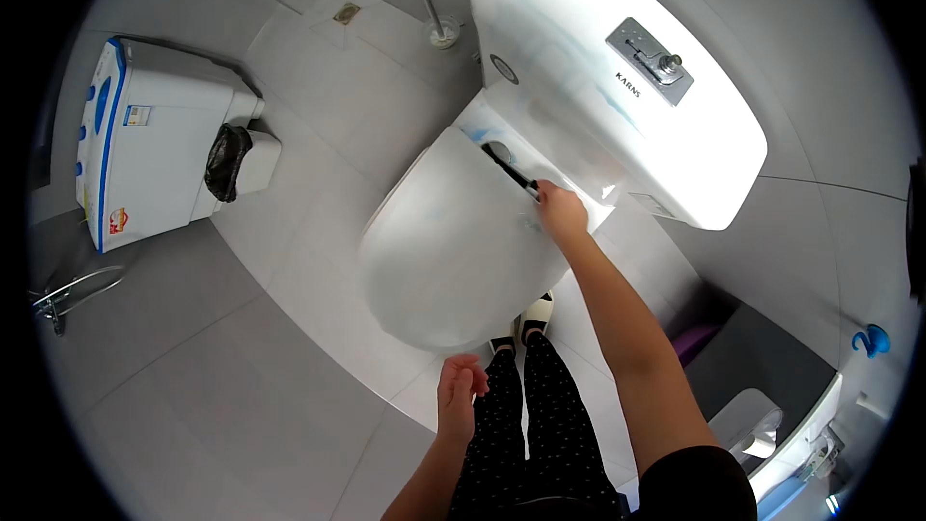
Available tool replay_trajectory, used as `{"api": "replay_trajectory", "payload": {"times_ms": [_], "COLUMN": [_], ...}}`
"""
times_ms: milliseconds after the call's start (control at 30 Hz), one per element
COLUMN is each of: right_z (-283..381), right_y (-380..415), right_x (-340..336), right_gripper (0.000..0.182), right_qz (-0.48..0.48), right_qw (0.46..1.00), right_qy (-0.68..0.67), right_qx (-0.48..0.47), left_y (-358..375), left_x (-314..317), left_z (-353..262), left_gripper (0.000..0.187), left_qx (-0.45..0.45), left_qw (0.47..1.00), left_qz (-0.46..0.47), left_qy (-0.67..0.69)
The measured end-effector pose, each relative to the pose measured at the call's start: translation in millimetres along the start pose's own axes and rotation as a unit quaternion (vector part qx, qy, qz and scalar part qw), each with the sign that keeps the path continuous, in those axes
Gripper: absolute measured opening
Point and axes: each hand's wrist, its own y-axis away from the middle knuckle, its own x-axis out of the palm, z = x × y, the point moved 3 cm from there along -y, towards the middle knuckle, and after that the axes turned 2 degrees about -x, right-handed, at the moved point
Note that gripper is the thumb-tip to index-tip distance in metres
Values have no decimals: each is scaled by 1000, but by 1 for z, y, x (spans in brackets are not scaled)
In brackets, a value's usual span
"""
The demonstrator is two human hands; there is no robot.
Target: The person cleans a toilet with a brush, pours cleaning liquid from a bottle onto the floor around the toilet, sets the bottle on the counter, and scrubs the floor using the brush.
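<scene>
My right hand point(562, 212) is closed around the end of a slim black brush point(508, 170). The brush lies along the gap behind the closed lid point(439, 251) of a white toilet, its far end beside a round hinge cover point(498, 150). Bluish-white smears streak the toilet tank point(569, 58) and the ledge below it. Over the floor in front of the lid's rounded edge hovers my left hand point(461, 394), fingers loosely bent and apart, with nothing in it. The fine detail of the brush's tip is too small to make out.
A white and blue washing machine point(164, 145) stands at the left, a small bin point(253, 162) with a black bag beside it. A toilet brush point(439, 29) in its holder stands near the back wall. At the lower right is a dark counter point(762, 357).
</scene>
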Motion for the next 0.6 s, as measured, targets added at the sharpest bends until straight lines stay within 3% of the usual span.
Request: {"api": "replay_trajectory", "payload": {"times_ms": [167,200,433,600], "right_z": [-8,-16,9,-26], "right_y": [-3,5,-9,17], "right_x": [-15,-18,-13,-6], "right_gripper": [21,21,23,22], "right_qz": [12,-31,10,-22], "right_qw": [998,997,999,997], "right_qy": [52,38,43,57], "right_qx": [-39,-52,-28,-36], "left_y": [2,3,-1,-2], "left_x": [1,-2,-5,-5], "left_z": [-10,-9,-7,-16], "left_gripper": [21,21,21,20], "left_qx": [11,10,4,15], "left_qw": [1000,1000,1000,1000], "left_qz": [1,3,-10,11], "left_qy": [1,3,-1,-12]}}
